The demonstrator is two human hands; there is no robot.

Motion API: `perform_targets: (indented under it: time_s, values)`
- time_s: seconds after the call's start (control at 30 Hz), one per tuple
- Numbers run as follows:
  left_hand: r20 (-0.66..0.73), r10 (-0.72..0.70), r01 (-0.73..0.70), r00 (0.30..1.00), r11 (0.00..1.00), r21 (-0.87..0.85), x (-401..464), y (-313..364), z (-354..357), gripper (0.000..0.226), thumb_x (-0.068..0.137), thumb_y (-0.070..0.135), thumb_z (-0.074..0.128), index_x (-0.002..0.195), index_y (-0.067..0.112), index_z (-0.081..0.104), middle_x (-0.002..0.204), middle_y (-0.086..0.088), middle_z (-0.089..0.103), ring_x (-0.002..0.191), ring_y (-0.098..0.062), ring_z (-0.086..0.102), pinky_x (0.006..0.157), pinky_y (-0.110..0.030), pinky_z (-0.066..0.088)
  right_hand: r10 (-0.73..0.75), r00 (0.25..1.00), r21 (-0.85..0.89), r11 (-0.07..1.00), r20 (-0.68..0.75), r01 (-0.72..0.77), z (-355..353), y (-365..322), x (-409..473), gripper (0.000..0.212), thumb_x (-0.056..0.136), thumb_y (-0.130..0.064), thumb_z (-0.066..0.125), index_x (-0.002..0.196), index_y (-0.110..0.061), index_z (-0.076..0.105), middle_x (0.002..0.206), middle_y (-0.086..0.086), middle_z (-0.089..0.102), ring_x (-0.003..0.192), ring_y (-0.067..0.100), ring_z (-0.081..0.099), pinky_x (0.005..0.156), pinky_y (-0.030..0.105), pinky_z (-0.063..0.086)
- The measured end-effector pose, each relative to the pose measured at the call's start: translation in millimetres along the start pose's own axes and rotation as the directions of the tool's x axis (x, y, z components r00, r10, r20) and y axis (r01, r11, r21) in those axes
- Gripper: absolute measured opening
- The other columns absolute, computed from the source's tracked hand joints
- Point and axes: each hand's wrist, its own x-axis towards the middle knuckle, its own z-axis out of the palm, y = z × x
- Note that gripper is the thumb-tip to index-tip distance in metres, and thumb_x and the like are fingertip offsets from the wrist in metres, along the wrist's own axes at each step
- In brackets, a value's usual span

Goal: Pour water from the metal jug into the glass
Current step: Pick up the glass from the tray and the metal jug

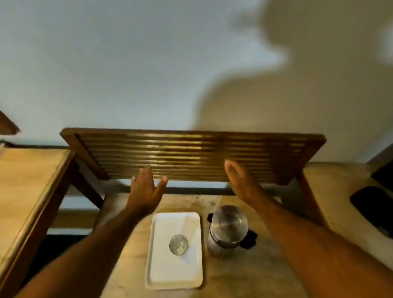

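A metal jug (228,230) with a black handle on its right side stands upright on the light table, just right of a white tray (159,274). A clear glass (178,244) stands upright in the middle of that tray. My left hand (145,189) is raised above the table's far edge, left of the tray, fingers spread and holding nothing. My right hand (242,182) hovers beyond the jug, also open and empty. Both hands are well apart from the jug and the glass.
A slatted wooden rack (190,153) stands on legs against the wall behind the table. A wooden-edged surface (18,194) lies to the left. Dark objects (379,208) rest on the counter at the right.
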Motion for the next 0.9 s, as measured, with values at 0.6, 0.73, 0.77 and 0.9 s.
perform_targets:
  time_s: [0.6,0.73,0.77,0.9]
  values:
    - [0.221,-0.409,0.463,0.885,0.815,-0.347,-104.1,-125.3,218.1,0.086,0.055,0.036,0.093,0.129,0.028,0.05,0.127,0.003,0.06,0.12,-0.027,0.056,0.1,-0.046,0.051,0.522,0.748,0.654,0.74,-0.41,-0.158,69.0,217.7,-76.8,0.034,0.09,0.003,0.044,0.061,-0.006,0.058,0.049,-0.002,0.057,0.043,0.006,0.053,0.038,0.019,0.042]
    - [0.279,-0.389,0.475,0.878,0.776,-0.415,-91.8,-122.4,216.7,0.083,0.054,0.027,0.088,0.129,0.016,0.052,0.129,-0.007,0.061,0.121,-0.031,0.055,0.103,-0.053,0.05,0.512,0.798,0.678,0.711,-0.317,-0.187,73.6,218.6,-71.3,0.027,0.081,-0.013,0.047,0.058,-0.006,0.059,0.042,-0.005,0.057,0.037,0.009,0.051,0.034,0.017,0.038]
    - [0.285,-0.377,0.468,0.882,0.779,-0.418,-90.3,-119.7,212.2,0.081,0.056,0.024,0.089,0.128,0.016,0.052,0.129,-0.007,0.061,0.121,-0.03,0.056,0.102,-0.052,0.05,0.533,0.785,0.686,0.7,-0.315,-0.2,73.0,213.0,-68.0,0.03,0.082,-0.014,0.049,0.056,-0.01,0.064,0.044,-0.004,0.06,0.039,0.011,0.054,0.034,0.018,0.039]
    - [0.238,-0.346,0.418,0.908,0.801,-0.429,-76.2,-93.1,169.7,0.071,0.063,0.011,0.092,0.124,0.019,0.057,0.121,-0.002,0.065,0.112,-0.024,0.061,0.093,-0.036,0.052,0.613,0.717,0.692,0.675,-0.332,-0.257,65.6,175.7,-46.7,0.034,0.08,-0.022,0.061,0.046,-0.02,0.065,0.043,-0.008,0.059,0.044,0.011,0.057,0.038,0.021,0.042]
